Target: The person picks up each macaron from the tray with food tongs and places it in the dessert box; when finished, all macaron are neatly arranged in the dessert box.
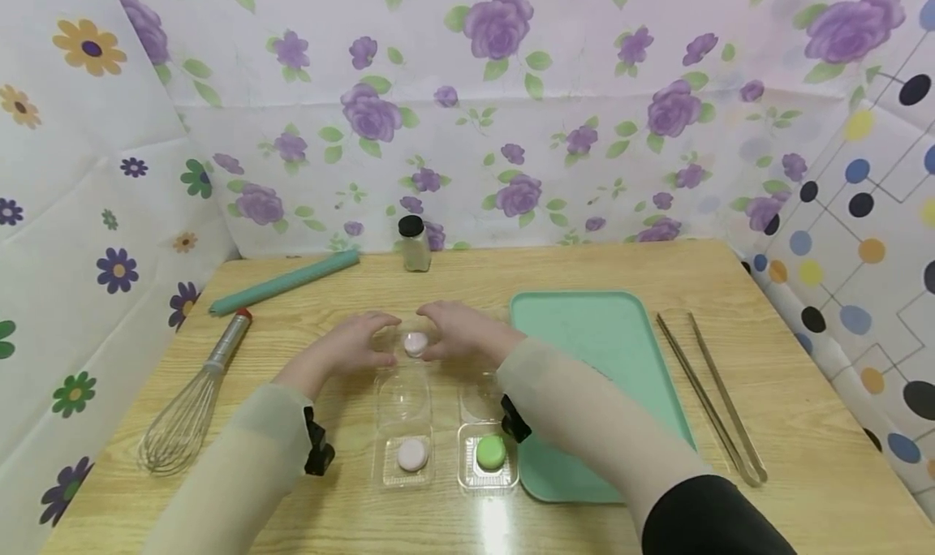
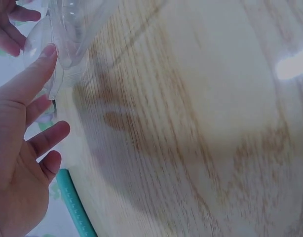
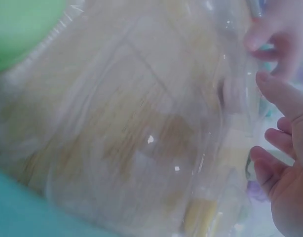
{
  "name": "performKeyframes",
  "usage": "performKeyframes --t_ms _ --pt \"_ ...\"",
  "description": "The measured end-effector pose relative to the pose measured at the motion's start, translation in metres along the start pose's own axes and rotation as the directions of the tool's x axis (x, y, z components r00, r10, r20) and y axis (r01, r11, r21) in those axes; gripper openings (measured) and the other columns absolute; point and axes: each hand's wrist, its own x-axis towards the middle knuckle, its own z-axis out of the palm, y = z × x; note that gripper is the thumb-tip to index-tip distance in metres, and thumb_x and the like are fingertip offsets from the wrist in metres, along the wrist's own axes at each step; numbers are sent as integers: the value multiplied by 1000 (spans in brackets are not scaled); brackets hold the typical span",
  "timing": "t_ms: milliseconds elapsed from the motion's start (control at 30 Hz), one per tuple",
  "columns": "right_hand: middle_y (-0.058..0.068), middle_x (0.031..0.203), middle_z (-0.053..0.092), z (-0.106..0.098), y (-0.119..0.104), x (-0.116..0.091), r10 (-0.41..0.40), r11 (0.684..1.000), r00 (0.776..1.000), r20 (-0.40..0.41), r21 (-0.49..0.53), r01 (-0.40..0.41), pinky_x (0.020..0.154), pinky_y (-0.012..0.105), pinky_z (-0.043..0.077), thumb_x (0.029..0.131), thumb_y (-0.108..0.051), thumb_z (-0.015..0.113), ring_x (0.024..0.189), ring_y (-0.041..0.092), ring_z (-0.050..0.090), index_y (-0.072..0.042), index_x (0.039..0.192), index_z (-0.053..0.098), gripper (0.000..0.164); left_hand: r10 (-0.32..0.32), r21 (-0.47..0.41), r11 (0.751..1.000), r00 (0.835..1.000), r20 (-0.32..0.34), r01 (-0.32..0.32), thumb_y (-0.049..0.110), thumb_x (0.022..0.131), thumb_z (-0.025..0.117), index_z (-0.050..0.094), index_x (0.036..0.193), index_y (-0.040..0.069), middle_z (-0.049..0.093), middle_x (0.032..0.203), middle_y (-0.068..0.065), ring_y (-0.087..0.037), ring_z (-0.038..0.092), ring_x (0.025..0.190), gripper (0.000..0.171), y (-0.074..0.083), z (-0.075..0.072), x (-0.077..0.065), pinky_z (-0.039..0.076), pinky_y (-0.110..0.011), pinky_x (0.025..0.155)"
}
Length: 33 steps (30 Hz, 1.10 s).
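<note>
The left hand (image 1: 349, 345) and the right hand (image 1: 467, 332) face each other over the far part of the bench (image 1: 811, 360), one on either side of a small clear box (image 1: 400, 344) with a pale pink macaron (image 1: 415, 343) in it; the left hand is loosely spread, its thumb tip against clear plastic in the left wrist view while the other fingers bend gently; the right hand is likewise spread, its thumb and fingers well apart and slightly curved, and whether its fingertips touch the box I cannot tell.

Nearer the person, a second clear box (image 1: 387, 479) lies with its lid laid back toward the hands, a pale macaron (image 1: 412, 455) in its base; just to the right, a third clear box (image 1: 467, 482) holds a green macaron (image 1: 491, 452), its lid partly hidden by the right forearm; beside that box lies a mint green tray (image 1: 577, 320), the right forearm crossing over it; farther right, metal tongs (image 1: 719, 405) lie with their tips pointing away from the person.

On the left, a wire whisk (image 1: 191, 401) lies with its red-tipped handle toward the back; behind it a teal roll (image 1: 285, 282) lies aslant; near the back edge, a small jar (image 1: 415, 248) with a black lid stands upright before the flowered cloth (image 1: 453, 149).
</note>
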Motion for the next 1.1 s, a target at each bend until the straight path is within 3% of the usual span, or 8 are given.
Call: performKeyframes --t_ms 267,467,667,867,1100 --pt "11 143 40 -9 6 -27 -56 998 998 -3 10 56 108 38 27 85 -35 69 132 27 36 -5 143 36 73 -5 -21 1000 1000 -30 5 40 86 66 34 145 10 33 146 -19 -40 32 131 73 8 -5 -4 27 -57 102" --pt "9 142 42 -7 21 -54 -64 997 998 -2 33 64 105 38 32 84 -36 69 130 26 39 -6 142 38 72 85 52 995 992 -99 -80 46 81 69 39 142 10 41 142 -16 -38 37 128 77 30 -6 -5 28 -57 102" --pt "9 137 48 -3 36 -76 -85 995 996 -30 52 86 101 37 36 83 -36 70 125 24 44 -5 138 43 69 138 73 988 990 -37 -135 48 76 73 40 142 12 42 142 -12 -37 36 128 82 58 1 -4 24 -58 103" --pt "6 136 49 3 47 -99 -90 992 996 -29 84 92 98 38 39 83 -36 71 122 23 46 -5 138 45 68 225 119 968 974 -15 -221 48 69 78 44 139 9 48 138 -9 -31 40 126 87 80 11 -5 25 -53 104" --pt "8 134 51 13 58 -122 -119 989 990 -71 77 124 98 42 37 79 -34 75 119 25 48 -5 136 46 70 192 186 964 981 14 -191 53 66 78 43 140 14 46 139 -6 -29 39 127 90 94 24 -6 21 -56 103"
